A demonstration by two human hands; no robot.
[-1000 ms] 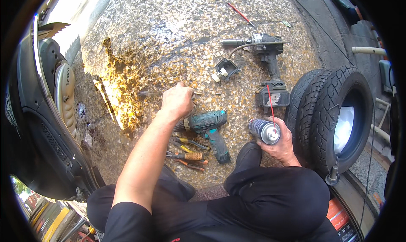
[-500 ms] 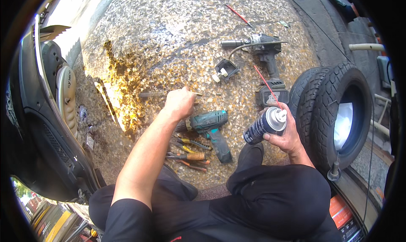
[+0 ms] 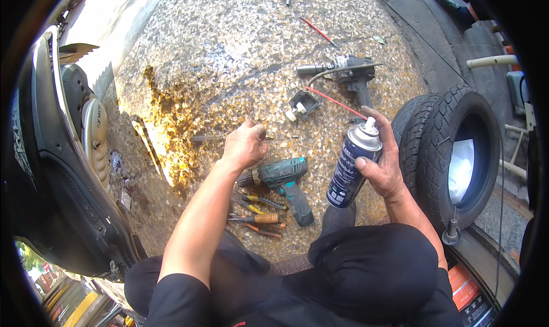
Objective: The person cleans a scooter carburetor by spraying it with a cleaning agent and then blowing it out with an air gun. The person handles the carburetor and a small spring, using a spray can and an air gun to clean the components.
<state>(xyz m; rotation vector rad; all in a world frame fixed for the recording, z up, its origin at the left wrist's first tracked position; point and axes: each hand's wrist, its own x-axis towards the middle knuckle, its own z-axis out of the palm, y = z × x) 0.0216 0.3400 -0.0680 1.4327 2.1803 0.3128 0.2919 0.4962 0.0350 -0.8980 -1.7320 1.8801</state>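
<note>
My right hand (image 3: 386,161) is wrapped round a dark blue spray can (image 3: 350,170) with a white nozzle. A thin red straw (image 3: 337,102) points from the nozzle up and left, its index finger lying by the nozzle. Left of it, low over the ground, my left hand (image 3: 246,146) has its fingers pinched together; what they hold is mostly hidden. A coil spring (image 3: 209,138) shows just left of these fingers. Below them on the ground lie a teal and black cordless drill (image 3: 283,172), yellow-handled pliers (image 3: 266,201) and an orange-handled tool (image 3: 260,218).
A black impact wrench (image 3: 353,75) and a small black box-like part (image 3: 305,103) lie farther out, near a red-handled tool (image 3: 320,32). Tyres (image 3: 434,150) stand at right. A scooter's dark body panel (image 3: 63,201) borders the left. Wet ground shines beyond.
The spray can has tipped more upright in my right hand, and its straw has swung to point more leftward. My left hand has turned slightly, with its fingers still together.
</note>
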